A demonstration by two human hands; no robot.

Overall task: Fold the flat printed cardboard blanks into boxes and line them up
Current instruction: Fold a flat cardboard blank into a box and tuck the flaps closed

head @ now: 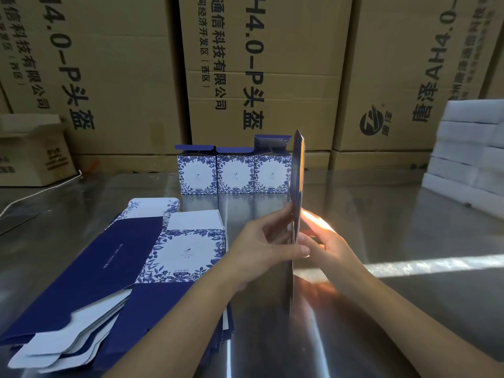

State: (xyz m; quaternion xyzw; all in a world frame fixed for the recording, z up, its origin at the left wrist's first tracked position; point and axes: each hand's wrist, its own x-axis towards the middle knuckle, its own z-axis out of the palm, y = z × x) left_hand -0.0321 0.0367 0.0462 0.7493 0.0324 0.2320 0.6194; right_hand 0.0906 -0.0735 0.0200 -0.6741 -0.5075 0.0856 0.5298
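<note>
Your worktop [409, 214] is bare shiny metal and very reflective, with a hard sun stripe [436, 264] across its right side. Behind it you've got a wall of big brown cartons [272, 77] with black print, stacked past the frame top. Smaller carton [32, 156] back left, white cable [41, 190] trailing beside it. White foam blocks [469, 156] are stacked at the right edge.
</note>
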